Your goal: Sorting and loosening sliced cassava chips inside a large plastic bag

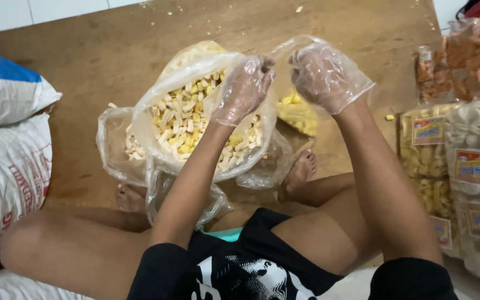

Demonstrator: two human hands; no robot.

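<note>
Both gloved hands, left [244, 89] and right [326, 75], pinch with closed fingers the mouth of a small clear bag [298, 108] above the wooden floor [112, 50]; film judged light, limp, slippery, best gripped at rim.

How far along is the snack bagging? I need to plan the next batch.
Done: sealed, labelled packets are stacked at the right. In hand: the gloved left hand and right hand hold a small clear bag with a few yellow pieces inside. Left: the big open bag is well filled with loose snack pieces, so plenty remains.
</note>
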